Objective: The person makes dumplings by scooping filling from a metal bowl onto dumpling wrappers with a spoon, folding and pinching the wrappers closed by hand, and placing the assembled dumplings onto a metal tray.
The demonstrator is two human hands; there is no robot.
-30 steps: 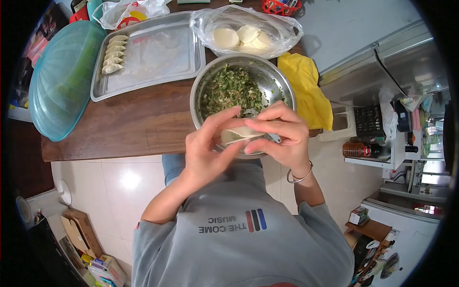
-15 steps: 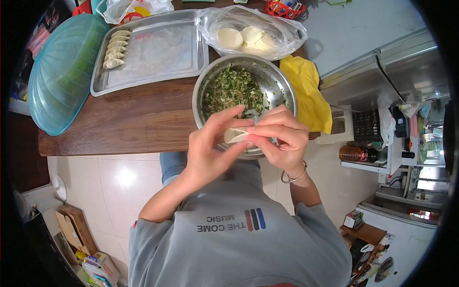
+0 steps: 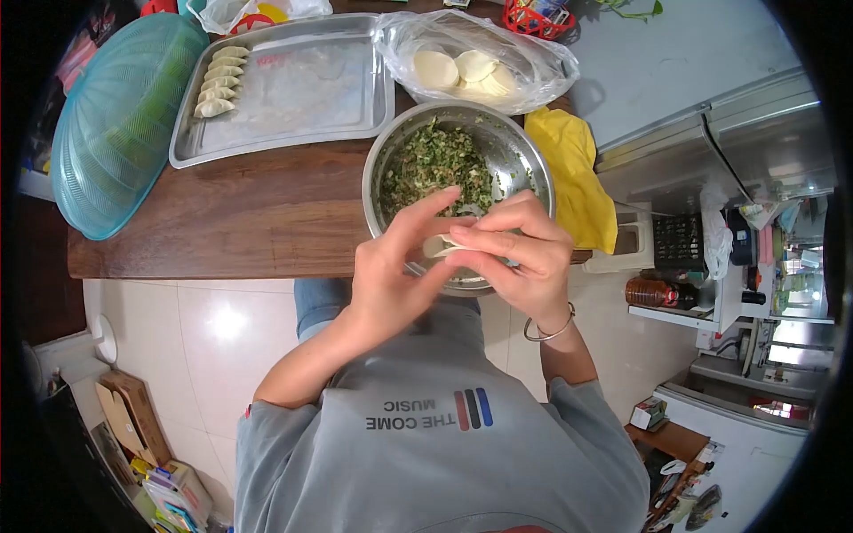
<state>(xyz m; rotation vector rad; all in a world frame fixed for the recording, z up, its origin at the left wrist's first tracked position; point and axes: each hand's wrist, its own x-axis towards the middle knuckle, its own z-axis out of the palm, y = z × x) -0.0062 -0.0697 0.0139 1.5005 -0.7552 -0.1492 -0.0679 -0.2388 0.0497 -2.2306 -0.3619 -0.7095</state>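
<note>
Over the near rim of a steel bowl [image 3: 370, 169], both hands hold one small folded dumpling [image 3: 435, 247]. My left hand [image 3: 395, 262] supports it from the left between thumb and fingers. Thumb and fingertips of my right hand [image 3: 524, 249] pinch its edge from the right and cover part of it. Inside the bowl lies a chopped green filling [image 3: 435, 164], heaped to the left. Round dough wrappers [image 3: 436, 69] sit in a clear plastic bag [image 3: 542, 62] behind the bowl. A row of finished dumplings [image 3: 219, 82] lines the left side of a metal tray [image 3: 382, 111].
A blue mesh food cover [image 3: 120, 133] rests at the table's left end. Right of the bowl, a yellow cloth [image 3: 577, 178] hangs over the edge of the wooden table [image 3: 240, 213]. A red basket [image 3: 538, 19] stands at the back. Shelves with a bottle [image 3: 653, 292] are to the right.
My right fingertips have shifted slightly left along the dumpling's edge, so less of its opening shows. The whole view has shifted a little; the tray and bowl stay in place.
</note>
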